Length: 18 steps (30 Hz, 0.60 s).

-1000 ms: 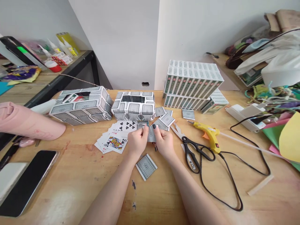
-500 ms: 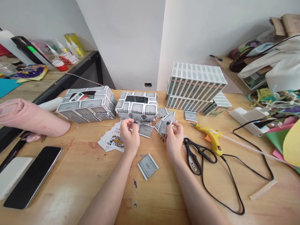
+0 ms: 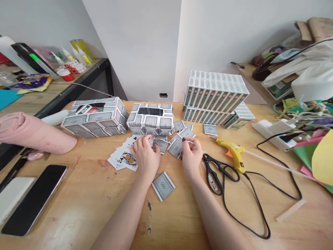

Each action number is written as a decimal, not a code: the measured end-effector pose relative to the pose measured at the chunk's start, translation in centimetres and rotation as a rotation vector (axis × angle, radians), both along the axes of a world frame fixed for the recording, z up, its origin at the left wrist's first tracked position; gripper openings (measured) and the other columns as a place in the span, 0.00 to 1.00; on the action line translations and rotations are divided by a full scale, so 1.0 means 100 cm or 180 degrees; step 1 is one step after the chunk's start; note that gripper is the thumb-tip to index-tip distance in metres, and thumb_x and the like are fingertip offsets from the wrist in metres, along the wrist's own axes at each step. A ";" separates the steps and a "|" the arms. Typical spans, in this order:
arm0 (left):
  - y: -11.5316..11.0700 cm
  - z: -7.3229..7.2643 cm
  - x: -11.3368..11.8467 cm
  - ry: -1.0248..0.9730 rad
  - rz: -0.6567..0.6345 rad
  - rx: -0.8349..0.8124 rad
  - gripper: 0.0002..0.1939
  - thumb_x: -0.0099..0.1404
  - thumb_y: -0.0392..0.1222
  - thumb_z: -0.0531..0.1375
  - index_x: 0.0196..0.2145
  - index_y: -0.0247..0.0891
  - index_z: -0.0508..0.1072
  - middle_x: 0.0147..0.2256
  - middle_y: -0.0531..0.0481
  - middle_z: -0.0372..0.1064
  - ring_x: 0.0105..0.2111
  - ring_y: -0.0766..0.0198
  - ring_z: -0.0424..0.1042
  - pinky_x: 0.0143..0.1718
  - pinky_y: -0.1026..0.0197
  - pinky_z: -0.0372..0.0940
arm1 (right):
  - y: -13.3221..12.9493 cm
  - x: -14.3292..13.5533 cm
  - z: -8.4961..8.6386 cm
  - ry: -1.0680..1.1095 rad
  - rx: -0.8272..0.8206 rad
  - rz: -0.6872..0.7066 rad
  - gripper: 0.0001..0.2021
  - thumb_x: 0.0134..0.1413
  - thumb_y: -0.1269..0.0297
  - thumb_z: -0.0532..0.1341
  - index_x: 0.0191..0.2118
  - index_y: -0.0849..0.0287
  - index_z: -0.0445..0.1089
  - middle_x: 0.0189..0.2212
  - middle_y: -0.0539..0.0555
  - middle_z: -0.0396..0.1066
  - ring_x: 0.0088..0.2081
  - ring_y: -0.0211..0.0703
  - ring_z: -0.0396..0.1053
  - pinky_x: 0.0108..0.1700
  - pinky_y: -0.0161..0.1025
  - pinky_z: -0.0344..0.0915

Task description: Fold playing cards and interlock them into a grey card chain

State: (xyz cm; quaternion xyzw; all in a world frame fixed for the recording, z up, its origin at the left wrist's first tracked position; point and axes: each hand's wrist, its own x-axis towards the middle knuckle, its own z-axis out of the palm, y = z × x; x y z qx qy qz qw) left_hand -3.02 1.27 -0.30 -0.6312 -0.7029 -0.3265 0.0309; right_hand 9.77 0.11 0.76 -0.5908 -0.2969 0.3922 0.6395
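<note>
My left hand (image 3: 146, 156) is over the right side of a fan of playing cards (image 3: 119, 158), its fingers bent down and apart, nothing visible between them. My right hand (image 3: 191, 154) pinches the right edge of a folded grey card (image 3: 176, 146) beside a small pile of folded cards (image 3: 186, 132). A separate folded card (image 3: 163, 186) lies on the table between my forearms. Behind my hands stands a box covered in folded cards (image 3: 151, 121), with a dark slot on top; a longer covered box (image 3: 95, 119) is to its left.
Card packs (image 3: 214, 92) are stacked at the back right. Black scissors (image 3: 214, 173) and a yellow glue gun (image 3: 234, 154) with a looping cord lie right of my right hand. At the left are a phone (image 3: 35, 199) and a pink roll (image 3: 39, 133).
My left hand has turned palm down and its fingers have spread somewhat. A folded card at my right fingertips now shows more fully. The view has shifted slightly.
</note>
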 end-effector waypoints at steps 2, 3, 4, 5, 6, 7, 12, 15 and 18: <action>-0.004 0.001 0.000 0.0162 0.0050 -0.0062 0.19 0.57 0.36 0.57 0.47 0.34 0.63 0.46 0.37 0.64 0.50 0.46 0.60 0.51 0.44 0.55 | 0.001 0.000 0.000 -0.0031 -0.0052 0.0050 0.06 0.47 0.64 0.57 0.32 0.59 0.64 0.12 0.40 0.54 0.13 0.31 0.52 0.15 0.29 0.51; -0.005 0.001 0.000 0.0193 0.0003 -0.0098 0.18 0.58 0.36 0.57 0.47 0.33 0.62 0.46 0.36 0.64 0.50 0.47 0.61 0.51 0.44 0.55 | 0.001 0.001 -0.001 -0.0039 -0.0074 0.0057 0.06 0.47 0.64 0.57 0.32 0.59 0.64 0.12 0.40 0.54 0.14 0.31 0.52 0.15 0.29 0.51; -0.005 0.001 -0.001 0.0207 -0.0028 -0.0133 0.18 0.59 0.35 0.56 0.47 0.32 0.62 0.46 0.35 0.63 0.50 0.47 0.61 0.51 0.44 0.55 | 0.001 0.001 -0.001 -0.0048 -0.0088 0.0056 0.06 0.46 0.64 0.57 0.32 0.59 0.64 0.12 0.40 0.54 0.14 0.31 0.52 0.15 0.29 0.51; -0.005 0.000 -0.001 0.0207 -0.0059 -0.0157 0.18 0.59 0.35 0.56 0.47 0.32 0.62 0.46 0.35 0.63 0.50 0.48 0.62 0.50 0.45 0.56 | 0.001 0.001 -0.002 -0.0061 -0.0095 0.0050 0.06 0.46 0.64 0.57 0.32 0.59 0.64 0.12 0.40 0.54 0.14 0.31 0.52 0.15 0.29 0.51; -0.004 -0.001 -0.002 0.0195 -0.0086 -0.0167 0.17 0.59 0.34 0.55 0.47 0.32 0.62 0.47 0.35 0.63 0.49 0.48 0.62 0.50 0.46 0.57 | 0.001 0.002 -0.003 -0.0081 -0.0099 0.0050 0.06 0.46 0.64 0.57 0.32 0.60 0.64 0.12 0.40 0.54 0.14 0.31 0.53 0.16 0.29 0.51; -0.004 -0.001 -0.003 0.0174 -0.0103 -0.0165 0.17 0.60 0.34 0.55 0.48 0.32 0.62 0.48 0.35 0.62 0.50 0.48 0.62 0.49 0.47 0.58 | 0.002 0.002 -0.003 -0.0103 -0.0100 0.0058 0.06 0.46 0.64 0.57 0.32 0.60 0.64 0.12 0.40 0.54 0.14 0.31 0.53 0.16 0.29 0.51; -0.003 -0.005 -0.007 0.0115 -0.0223 -0.0177 0.14 0.62 0.36 0.53 0.47 0.35 0.65 0.45 0.38 0.65 0.43 0.52 0.68 0.39 0.55 0.63 | 0.001 0.002 0.000 -0.0175 -0.0052 0.0142 0.06 0.46 0.64 0.57 0.31 0.60 0.64 0.12 0.40 0.54 0.13 0.30 0.53 0.15 0.28 0.50; -0.003 -0.007 -0.012 0.0112 -0.0213 -0.0091 0.11 0.64 0.39 0.51 0.42 0.37 0.68 0.39 0.42 0.71 0.36 0.55 0.71 0.34 0.58 0.62 | -0.001 0.000 0.003 -0.0120 0.0001 0.0241 0.06 0.47 0.63 0.57 0.32 0.60 0.63 0.11 0.39 0.53 0.13 0.31 0.53 0.14 0.28 0.49; 0.000 -0.008 -0.020 -0.0032 0.0043 0.0038 0.12 0.66 0.40 0.49 0.36 0.37 0.71 0.32 0.44 0.72 0.31 0.58 0.71 0.32 0.59 0.61 | -0.004 -0.002 0.005 0.0024 0.0104 0.0464 0.07 0.48 0.62 0.57 0.33 0.59 0.63 0.10 0.39 0.54 0.12 0.32 0.54 0.14 0.29 0.51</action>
